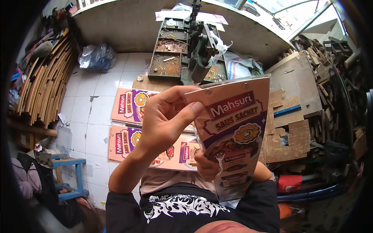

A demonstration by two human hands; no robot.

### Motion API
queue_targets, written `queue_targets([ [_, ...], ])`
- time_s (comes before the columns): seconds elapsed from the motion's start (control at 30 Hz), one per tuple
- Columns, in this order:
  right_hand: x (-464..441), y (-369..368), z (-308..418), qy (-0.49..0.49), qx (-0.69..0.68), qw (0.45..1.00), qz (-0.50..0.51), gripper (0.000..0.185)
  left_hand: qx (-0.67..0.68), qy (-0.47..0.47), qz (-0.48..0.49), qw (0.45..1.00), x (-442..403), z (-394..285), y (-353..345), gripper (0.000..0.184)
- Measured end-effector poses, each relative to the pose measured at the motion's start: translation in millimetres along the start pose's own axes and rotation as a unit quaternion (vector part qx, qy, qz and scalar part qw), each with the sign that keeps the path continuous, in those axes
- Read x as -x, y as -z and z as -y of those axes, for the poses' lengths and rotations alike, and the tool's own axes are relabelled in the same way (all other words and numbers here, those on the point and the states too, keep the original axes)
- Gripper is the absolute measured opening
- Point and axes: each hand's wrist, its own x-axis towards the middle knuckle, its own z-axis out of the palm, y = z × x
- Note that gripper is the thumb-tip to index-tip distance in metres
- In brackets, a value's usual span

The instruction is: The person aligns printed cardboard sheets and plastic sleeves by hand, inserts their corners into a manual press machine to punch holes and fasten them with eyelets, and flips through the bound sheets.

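A stack of printed "Mahsuri Saus Sachet" cards (235, 132) with clear plastic edges and metal eyelets at the top is held up, tilted, before my chest. My left hand (167, 116) pinches its upper left corner, the thumb on the front and the fingers partly hidden. From behind, my right hand (206, 167) wraps its fingertips around the lower left edge; the rest of that hand is hidden by the cards. A thin white strand (220, 161) hangs near those fingertips. More printed cards (125, 141) lie in piles beneath my left forearm.
Ahead stands a dark green press machine (204, 52), beside a compartment tray (165, 64) holding small metal parts. Wooden boards (46, 77) lean at the left, near a blue stool frame (79, 176). Cardboard sheets (287, 136) and scrap wood fill the right. A plastic bag (97, 57) sits on white tiles.
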Motion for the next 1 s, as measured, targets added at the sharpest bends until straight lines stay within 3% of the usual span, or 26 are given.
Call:
queue_targets([
  [0.37, -19, 1, -7, -0.007, -0.024, 0.997, 0.071, 0.045, 0.0, -0.014, -0.021, 1.0, 4, -6, -3, 0.026],
  [0.83, -23, 4, -12, 0.009, 0.003, 0.997, 0.072, 0.047, -0.003, -0.008, -0.061, 0.998, 3, -5, -1, 0.024],
  [1.0, -20, 11, -12, 0.03, 0.025, 0.999, 0.038, 0.047, -0.03, -0.011, -0.083, 0.996, 4, -8, 1, 0.031],
])
